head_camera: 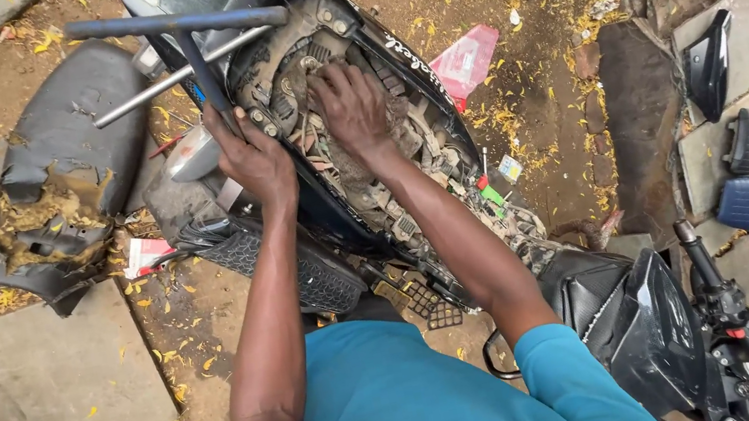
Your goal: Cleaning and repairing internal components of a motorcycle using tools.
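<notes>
Seat (56,183) off, engine bay (368,171) bared; left hand (253,160) grips the T-wrench (197,57), right hand (352,108) presses spread among dirty parts.

Dark T-handle wrench (194,43) upright, grimy exposed engine (332,136)

T-handle wrench (182,29) and frame rails (416,92) around engine bay (332,136)

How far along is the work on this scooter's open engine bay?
Done: the torn seat lies off on the ground, engine bay exposed. In hand: left hand grips a T-handle wrench set into the bay; right hand presses on dusty parts. Left: nothing visibly refitted.
</notes>
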